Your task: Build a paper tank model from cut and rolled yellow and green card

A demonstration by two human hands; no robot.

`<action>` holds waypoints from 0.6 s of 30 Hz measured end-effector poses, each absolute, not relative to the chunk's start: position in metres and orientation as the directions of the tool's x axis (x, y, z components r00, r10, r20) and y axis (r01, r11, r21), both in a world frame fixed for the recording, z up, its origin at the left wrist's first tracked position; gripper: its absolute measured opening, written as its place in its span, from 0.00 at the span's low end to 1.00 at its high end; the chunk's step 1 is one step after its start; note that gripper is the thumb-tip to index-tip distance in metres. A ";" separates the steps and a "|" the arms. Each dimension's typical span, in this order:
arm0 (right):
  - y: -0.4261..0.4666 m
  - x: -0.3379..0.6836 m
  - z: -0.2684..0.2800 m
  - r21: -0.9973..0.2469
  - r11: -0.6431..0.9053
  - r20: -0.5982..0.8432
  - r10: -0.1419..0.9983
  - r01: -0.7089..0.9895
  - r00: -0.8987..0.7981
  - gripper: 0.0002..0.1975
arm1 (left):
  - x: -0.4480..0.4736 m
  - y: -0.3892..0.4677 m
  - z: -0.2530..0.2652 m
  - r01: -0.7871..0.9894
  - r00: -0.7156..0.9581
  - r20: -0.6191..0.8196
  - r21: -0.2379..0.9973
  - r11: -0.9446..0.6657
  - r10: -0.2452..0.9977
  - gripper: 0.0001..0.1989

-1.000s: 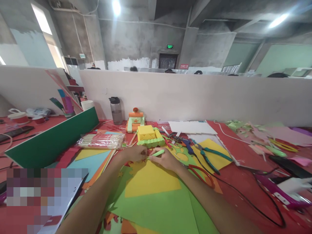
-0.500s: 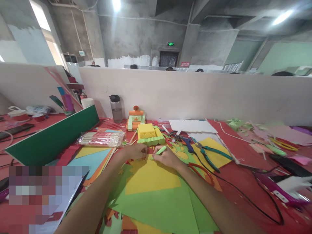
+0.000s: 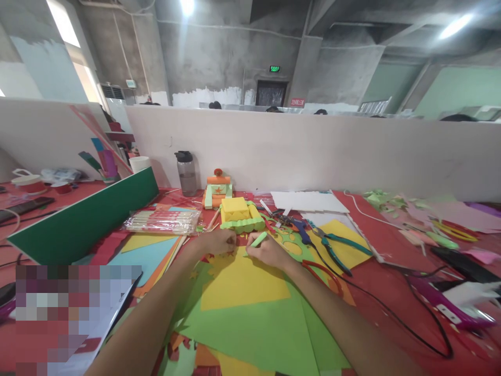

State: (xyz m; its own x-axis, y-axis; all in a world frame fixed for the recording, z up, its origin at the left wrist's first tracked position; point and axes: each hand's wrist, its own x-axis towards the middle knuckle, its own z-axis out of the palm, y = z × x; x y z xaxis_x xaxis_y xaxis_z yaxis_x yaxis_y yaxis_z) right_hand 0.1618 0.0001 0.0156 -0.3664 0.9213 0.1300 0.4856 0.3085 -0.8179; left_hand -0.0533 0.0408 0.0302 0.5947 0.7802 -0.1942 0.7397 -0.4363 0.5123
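My right hand [image 3: 266, 251] is closed round a slim light-green pen-like tool [image 3: 259, 239]; its lower end meets the top part of a yellow sheet [image 3: 245, 287]. Whether it is a pen or a craft knife I cannot tell. Beside it my left hand [image 3: 222, 243] is curled at the sheet's upper left edge; anything between its fingers is hidden. Small yellow star cut-outs [image 3: 194, 273] lie left of the sheet, which rests on larger green sheets [image 3: 250, 334]. Just beyond both hands stands a yellow and green paper model [image 3: 236, 211].
Pliers [image 3: 334, 245], a blue glue gun [image 3: 302, 231] with its cord and red-handled scissors [image 3: 324, 277] lie to the right. An orange and green model [image 3: 218, 192] and a bottle [image 3: 186, 175] stand behind. Bagged sticks [image 3: 162, 222] and a green board [image 3: 90, 219] are on the left.
Both hands stay in nearly the same place, the right one with the light-green tool tip still at the yellow sheet. The view has shifted very slightly.
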 end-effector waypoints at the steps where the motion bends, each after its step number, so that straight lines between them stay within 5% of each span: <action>1: 0.000 0.162 0.015 -0.823 0.307 0.129 0.920 0.477 -0.371 0.05 | -0.053 0.041 0.029 0.741 0.593 -0.195 0.513 -0.435 0.781 0.05; 18: 0.004 0.166 0.022 -0.912 0.291 0.213 0.939 0.288 -0.271 0.08 | -0.055 0.039 0.034 0.711 0.624 -0.183 0.536 -0.455 0.759 0.05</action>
State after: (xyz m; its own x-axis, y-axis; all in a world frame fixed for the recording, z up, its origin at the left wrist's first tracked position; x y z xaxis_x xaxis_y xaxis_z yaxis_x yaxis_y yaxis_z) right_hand 0.1658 0.0044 0.0218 -0.2705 0.9387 0.2135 0.2881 0.2905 -0.9125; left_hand -0.0551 0.0392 0.0342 0.6244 0.7594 -0.1830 0.7110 -0.4555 0.5357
